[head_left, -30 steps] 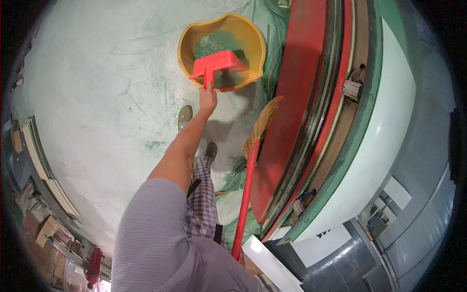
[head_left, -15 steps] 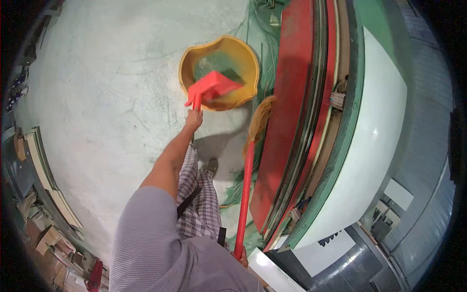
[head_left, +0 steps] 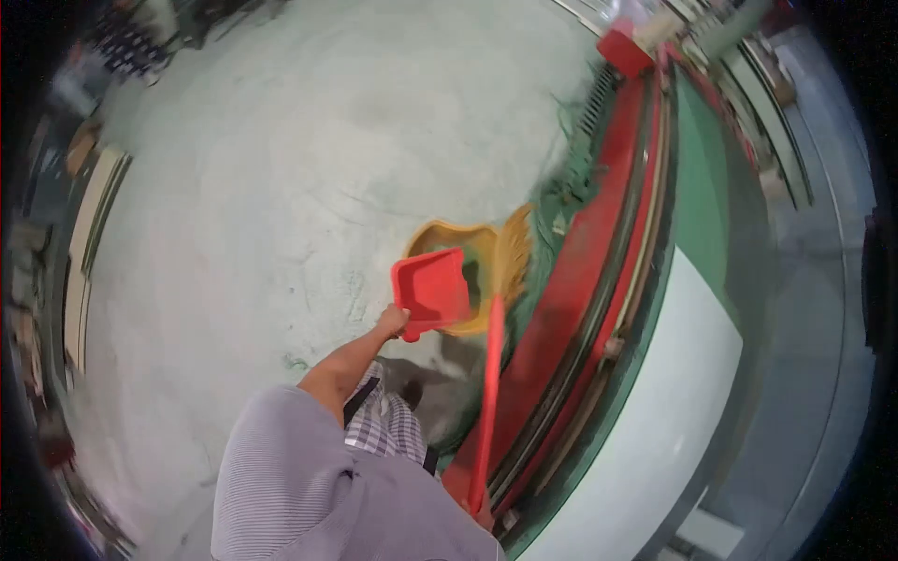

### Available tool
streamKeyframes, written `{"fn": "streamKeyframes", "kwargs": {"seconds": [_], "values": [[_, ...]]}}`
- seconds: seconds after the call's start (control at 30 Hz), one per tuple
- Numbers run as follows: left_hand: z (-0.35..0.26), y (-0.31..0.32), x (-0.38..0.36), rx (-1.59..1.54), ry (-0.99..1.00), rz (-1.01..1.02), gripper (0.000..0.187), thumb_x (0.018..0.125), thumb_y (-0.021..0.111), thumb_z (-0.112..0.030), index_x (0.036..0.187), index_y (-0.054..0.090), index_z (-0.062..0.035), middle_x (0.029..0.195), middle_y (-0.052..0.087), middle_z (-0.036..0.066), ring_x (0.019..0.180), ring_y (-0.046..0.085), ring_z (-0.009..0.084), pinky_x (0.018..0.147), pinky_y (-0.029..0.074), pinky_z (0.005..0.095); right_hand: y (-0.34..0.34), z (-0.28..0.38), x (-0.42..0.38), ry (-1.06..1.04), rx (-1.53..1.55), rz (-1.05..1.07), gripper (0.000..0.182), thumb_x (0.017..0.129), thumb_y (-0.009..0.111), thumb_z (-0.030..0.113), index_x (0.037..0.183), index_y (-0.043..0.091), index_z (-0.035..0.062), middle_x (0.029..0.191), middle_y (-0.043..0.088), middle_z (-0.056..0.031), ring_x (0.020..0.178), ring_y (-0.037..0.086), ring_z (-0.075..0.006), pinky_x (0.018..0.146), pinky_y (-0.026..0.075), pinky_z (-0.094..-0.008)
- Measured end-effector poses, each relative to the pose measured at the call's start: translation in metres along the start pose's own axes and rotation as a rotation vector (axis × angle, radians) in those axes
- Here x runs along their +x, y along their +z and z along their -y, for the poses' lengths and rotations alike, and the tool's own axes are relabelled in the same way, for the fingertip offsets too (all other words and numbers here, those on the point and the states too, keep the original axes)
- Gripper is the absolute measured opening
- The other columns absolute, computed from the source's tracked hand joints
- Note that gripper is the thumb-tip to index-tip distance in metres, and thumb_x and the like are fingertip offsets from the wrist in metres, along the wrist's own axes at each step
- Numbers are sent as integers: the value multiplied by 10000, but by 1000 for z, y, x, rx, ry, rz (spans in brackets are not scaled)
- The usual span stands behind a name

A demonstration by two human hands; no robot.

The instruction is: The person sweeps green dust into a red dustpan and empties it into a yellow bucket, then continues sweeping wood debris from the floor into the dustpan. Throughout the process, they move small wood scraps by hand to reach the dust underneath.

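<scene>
A red dustpan [head_left: 432, 288] is in my left hand [head_left: 393, 321], its open tray facing up over the yellow basin [head_left: 426, 239]. The basin stands on the floor and holds some greenish material, partly hidden by the dustpan. My right hand [head_left: 484, 514], low in the view, is closed round the red handle [head_left: 492, 402] of a broom. The yellow bristles [head_left: 516, 251] are at the basin's right rim, beside the red machine base.
A long machine with a red side [head_left: 608, 220] and a white panel [head_left: 655, 365] runs along the right. Green strands [head_left: 557, 224] lie at its foot. Stacked boards [head_left: 94, 224] stand on the left. A person [head_left: 126, 47] is partly visible at the upper left.
The view has swung, so the basin appears lower. The dustpan has turned from tipped over the basin to tray up. The broom's bristles now appear closer to the basin's rim.
</scene>
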State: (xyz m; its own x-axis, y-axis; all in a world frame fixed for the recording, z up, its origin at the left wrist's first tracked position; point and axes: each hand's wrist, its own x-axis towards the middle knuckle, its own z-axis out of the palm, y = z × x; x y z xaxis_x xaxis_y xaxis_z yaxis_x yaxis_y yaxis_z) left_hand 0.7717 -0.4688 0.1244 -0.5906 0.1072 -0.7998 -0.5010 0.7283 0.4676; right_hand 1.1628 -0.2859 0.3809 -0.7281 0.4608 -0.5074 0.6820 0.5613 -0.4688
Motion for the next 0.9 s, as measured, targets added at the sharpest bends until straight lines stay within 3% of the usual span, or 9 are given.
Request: {"fn": "streamKeyframes", "kwargs": {"seconds": [0.07,0.17,0.2,0.23,0.3,0.43,0.67,0.83,0.9], "values": [[7,10,-11,509,493,-227,164,696,459,-171,729,555,-42,595,551,155,560,557,294,508,440,408,-17,28,34,-35,5,28,489,764,493,272,1184,316,94,905,537,-199,752,534,-341,621,425,-372],[-35,29,-61,349,561,-245,111,639,486,-169,638,583,-113,589,553,106,544,555,258,482,418,393,0,5,76,-256,-19,-47,445,784,463,283,1137,354,34,877,537,-213,755,531,-354,626,428,-378],[-53,34,-76,29,547,-142,210,702,438,-191,663,578,-40,471,511,91,445,548,181,373,431,327,8,-7,89,-406,-26,-208,419,790,455,286,1094,390,6,812,550,-199,713,541,-332,601,434,-367],[-65,84,-46,-899,207,-163,237,694,422,-239,577,521,-59,413,439,39,366,481,169,312,387,315,6,-16,101,-482,-36,-147,419,790,455,286,1094,390,6,812,550,-199,713,541,-332,601,434,-367],[-106,56,-111,-825,227,191,250,681,424,-309,563,451,-91,416,390,37,337,383,134,316,350,265,-3,-26,130,-596,-58,-19,415,790,455,286,1089,392,5,807,549,-197,708,540,-329,598,434,-366],[-51,57,-116,-1084,78,99,249,681,436,-316,615,467,-77,455,420,43,374,414,139,364,378,270,-20,3,219,-766,-113,210,408,790,455,287,1078,396,5,796,546,-191,699,539,-323,592,433,-363],[185,36,-226,-1691,-394,143,344,686,496,-305,888,466,-28,738,544,99,620,554,179,570,456,311,37,99,234,-911,-202,487,396,790,456,289,1059,403,4,776,543,-183,682,537,-313,582,433,-358],[368,53,-336,-2437,59,-43,344,681,517,-150,980,406,-19,837,545,144,757,565,246,696,447,398,144,210,188,-978,-217,653,387,790,457,290,1046,408,4,762,540,-176,670,535,-305,575,432,-355],[412,23,-414,-2654,-132,-287,276,668,496,-129,906,419,-12,860,512,164,832,535,272,700,442,401,208,252,146,-982,-224,729,384,790,457,290,1041,410,3,757,539,-174,666,535,-302,573,432,-353]]}}
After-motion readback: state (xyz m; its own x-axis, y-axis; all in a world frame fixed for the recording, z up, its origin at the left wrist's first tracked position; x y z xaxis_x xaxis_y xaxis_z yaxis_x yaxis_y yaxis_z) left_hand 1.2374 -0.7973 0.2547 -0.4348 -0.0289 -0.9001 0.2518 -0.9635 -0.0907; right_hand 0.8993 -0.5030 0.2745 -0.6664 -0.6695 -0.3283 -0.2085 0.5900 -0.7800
